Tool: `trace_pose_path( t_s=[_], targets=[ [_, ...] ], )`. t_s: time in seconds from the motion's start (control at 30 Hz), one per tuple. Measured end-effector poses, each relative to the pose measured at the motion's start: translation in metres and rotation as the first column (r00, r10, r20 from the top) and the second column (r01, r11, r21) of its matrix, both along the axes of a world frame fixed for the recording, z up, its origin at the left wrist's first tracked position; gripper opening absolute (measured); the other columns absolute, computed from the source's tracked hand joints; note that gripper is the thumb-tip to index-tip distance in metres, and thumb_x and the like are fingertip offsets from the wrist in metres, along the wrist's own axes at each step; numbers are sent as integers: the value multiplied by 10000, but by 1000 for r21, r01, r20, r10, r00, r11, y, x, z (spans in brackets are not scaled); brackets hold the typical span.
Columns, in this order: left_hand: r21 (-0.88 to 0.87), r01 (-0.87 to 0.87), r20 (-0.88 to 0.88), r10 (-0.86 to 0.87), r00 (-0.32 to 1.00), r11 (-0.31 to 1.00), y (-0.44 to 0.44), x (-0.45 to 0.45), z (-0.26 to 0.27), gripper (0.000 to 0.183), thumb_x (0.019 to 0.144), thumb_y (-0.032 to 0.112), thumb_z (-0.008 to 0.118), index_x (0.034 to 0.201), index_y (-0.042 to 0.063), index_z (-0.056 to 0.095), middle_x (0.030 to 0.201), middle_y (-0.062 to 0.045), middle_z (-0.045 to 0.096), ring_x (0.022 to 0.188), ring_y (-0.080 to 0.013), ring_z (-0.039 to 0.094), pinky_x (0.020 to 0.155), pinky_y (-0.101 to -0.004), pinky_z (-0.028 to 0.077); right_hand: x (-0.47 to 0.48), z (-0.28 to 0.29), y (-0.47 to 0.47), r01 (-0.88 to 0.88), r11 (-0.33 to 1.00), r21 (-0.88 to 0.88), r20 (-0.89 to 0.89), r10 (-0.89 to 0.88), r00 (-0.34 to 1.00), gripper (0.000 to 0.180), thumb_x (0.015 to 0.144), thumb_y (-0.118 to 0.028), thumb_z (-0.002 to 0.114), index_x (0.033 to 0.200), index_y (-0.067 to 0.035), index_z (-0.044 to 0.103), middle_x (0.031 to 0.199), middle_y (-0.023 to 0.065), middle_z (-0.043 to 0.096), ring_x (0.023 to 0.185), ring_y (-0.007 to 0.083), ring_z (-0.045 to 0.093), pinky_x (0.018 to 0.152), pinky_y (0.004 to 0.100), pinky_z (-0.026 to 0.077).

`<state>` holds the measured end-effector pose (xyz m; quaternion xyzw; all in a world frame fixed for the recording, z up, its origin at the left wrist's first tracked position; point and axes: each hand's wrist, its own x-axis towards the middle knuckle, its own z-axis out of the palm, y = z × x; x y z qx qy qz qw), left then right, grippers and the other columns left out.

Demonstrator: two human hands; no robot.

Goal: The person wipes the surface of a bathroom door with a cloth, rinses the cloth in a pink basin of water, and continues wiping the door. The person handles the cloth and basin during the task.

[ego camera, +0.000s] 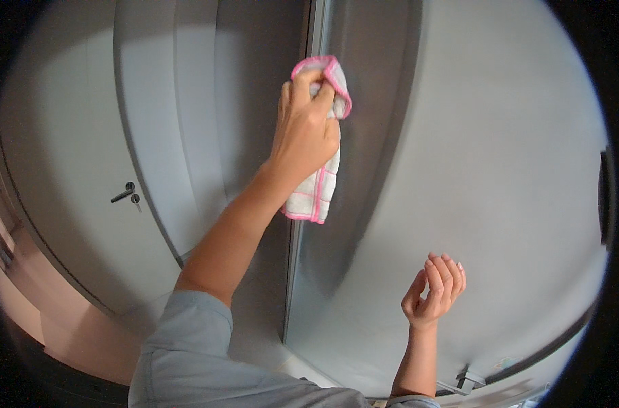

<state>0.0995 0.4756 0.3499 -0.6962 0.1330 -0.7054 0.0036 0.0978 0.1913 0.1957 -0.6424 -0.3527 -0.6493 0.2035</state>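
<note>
My left hand (307,117) grips a white cleaning cloth (309,201) with pink stitched edges. The cloth is folded over at its top and hangs below my wrist, in front of the metal-framed upright edge (289,285) of a smooth grey panel (472,153). Whether the cloth touches the surface behind it is hard to tell. Lower on the right, my right hand (437,293) is raised before the panel, fingers loosely bent, thumb apart, with nothing in it.
To the left stands a pale door (80,168) with a metal lever handle (123,194) and a key in the lock below it. Another metal handle (467,380) juts out at the lower right. A dark object (605,199) sits at the panel's far right edge.
</note>
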Motion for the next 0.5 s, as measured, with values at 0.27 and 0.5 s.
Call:
trace_pose_path(
  t_s=[0.27, 0.5],
  targets=[
    [-36, -16, -62, 14, 998, 999, -3, -5, 11, 462, 663, -38, 548, 1124, -45, 573, 1017, -148, 447, 927, -321, 458, 838, -400, 402, 0, -1, -1, -5, 1000, 25, 8, 5, 1000, 300, 721, 109, 559, 985, -30, 584, 978, 106, 653, 994, 273, 587, 965, 421, 358],
    [-45, -59, -118, 53, 992, 997, -8, -6, -37, 412, 679, -31, 553, 1089, -33, 582, 1020, -147, 456, 920, -317, 449, 828, -398, 401, 0, -7, 2, 15, 1000, 21, -6, -15, 1000, 260, 708, 112, 565, 916, -35, 611, 971, 102, 654, 992, 269, 590, 955, 412, 368]
  ],
)
